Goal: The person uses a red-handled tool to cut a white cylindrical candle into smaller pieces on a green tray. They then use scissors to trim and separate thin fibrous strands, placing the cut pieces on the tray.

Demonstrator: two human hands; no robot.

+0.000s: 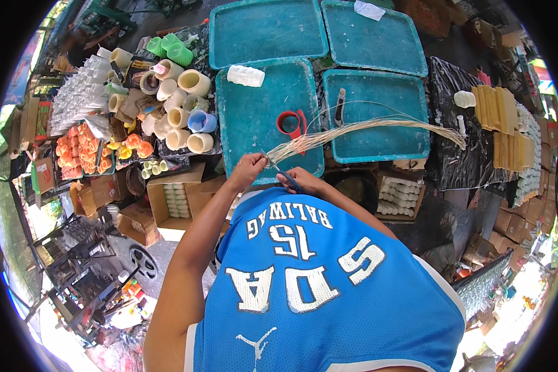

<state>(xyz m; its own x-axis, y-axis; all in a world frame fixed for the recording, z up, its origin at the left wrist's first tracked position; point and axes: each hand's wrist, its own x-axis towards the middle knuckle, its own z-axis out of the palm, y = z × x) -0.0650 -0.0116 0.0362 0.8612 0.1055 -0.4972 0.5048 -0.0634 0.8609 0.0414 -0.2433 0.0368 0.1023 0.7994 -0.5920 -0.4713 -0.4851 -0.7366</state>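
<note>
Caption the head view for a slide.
Left hand grips one end of a pale strand bundle extending over teal trays; right hand holds scissors.

To your left you have cream cylinders [194,82], a blue cylinder [203,122] among them, green mesh pieces [178,54] and orange pieces [93,149]. To your right, note yellow slabs [497,110] and black sheeting [456,166].
</note>
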